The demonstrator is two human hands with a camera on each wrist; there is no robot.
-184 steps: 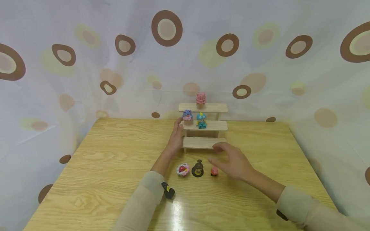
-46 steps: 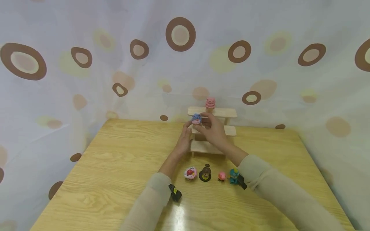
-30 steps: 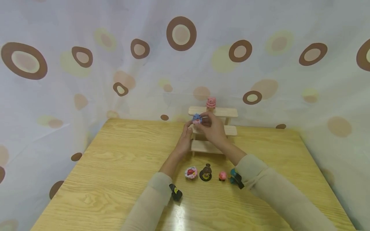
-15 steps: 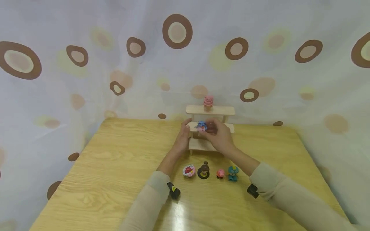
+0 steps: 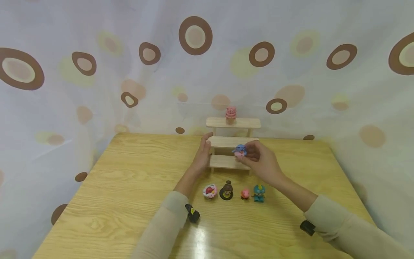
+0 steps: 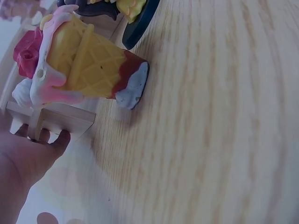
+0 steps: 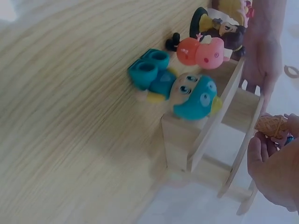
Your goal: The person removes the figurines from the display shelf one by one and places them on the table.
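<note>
My left hand grips the left side of a three-step wooden display shelf; in the left wrist view its fingertips curl round a support. Between thumb and fingers, my right hand pinches a toy ice-cream cone with a blue and pink top. It is held in front of the shelf, near the right end of the lower steps. The waffle part shows in the right wrist view. A pink ice-cream cone toy stands upright on the top step.
Before the shelf, a row of toys stands on the wooden table: a pink-and-white ice-cream cone, a brown-haired doll on a dark base, a small pink pig and a teal-helmeted figure. A spotted curtain hangs behind.
The teal-helmeted figure has gone from the middle step to the table row. My right hand has lifted the blue-topped cone off that step and carried it right and towards me. My left hand stays on the shelf.
</note>
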